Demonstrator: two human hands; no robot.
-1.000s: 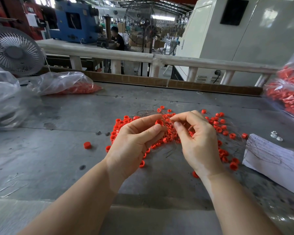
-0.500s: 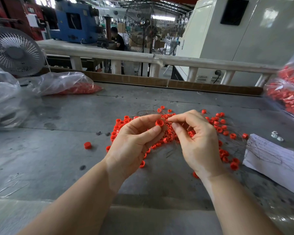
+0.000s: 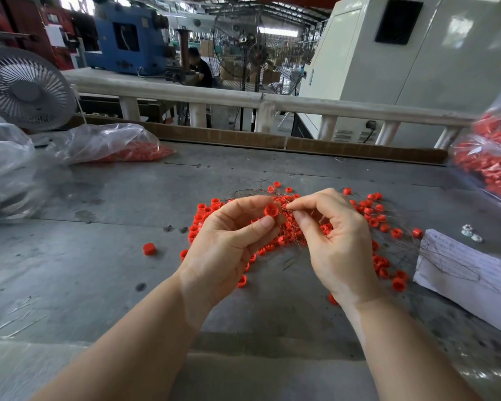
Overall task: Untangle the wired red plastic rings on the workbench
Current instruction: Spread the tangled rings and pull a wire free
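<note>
Left hand (image 3: 229, 244) pinching round red plastic ring (image 3: 271, 210), right hand (image 3: 334, 241) pinching thin wire (image 3: 285, 208), grey workbench (image 3: 104, 256).

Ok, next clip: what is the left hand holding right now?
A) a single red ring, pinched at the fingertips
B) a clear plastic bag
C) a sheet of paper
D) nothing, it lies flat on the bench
A: the left hand pinches one red ring between thumb and fingers above the tangled pile, while the right hand pinches at the wire beside it.
</note>
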